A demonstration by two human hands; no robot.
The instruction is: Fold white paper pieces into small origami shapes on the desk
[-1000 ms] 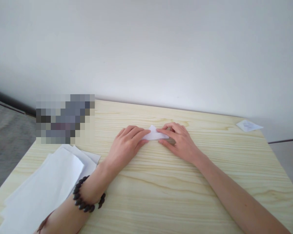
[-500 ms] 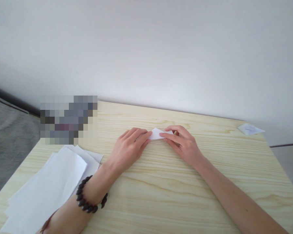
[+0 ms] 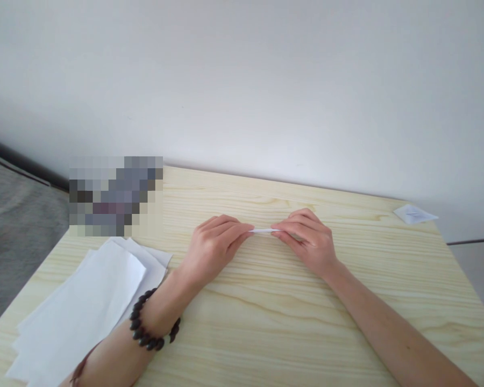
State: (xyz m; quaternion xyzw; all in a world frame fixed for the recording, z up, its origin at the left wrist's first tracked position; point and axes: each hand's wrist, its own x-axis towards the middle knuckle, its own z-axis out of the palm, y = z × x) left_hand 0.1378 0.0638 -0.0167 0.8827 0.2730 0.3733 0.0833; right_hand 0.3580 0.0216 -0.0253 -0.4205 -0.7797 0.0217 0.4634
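Paper (image 3: 263,230) shows as a thin white line between the two sets of fingers, its long axis running from the left fingers (image 3: 237,231) almost straight across to the right fingers (image 3: 296,229). From my remote seat, that is the relation everything hangs on. Neither side is nearer: the left hand (image 3: 212,244) pinches one end and the right hand (image 3: 315,242) pinches the other, leaving only the middle bare. I see both grips closed on it (it is turned nearly edge-on, so I get no look at its face). I cannot tell whether its lower edge touches the worktop (image 3: 266,322) or hangs just above. Well to the right of the right fingers, by the far corner, I have a folded white piece (image 3: 414,214). To the left of the left fingers and nearer me, a stack of sheets (image 3: 80,301) lies partly hidden by the forearm (image 3: 115,349).
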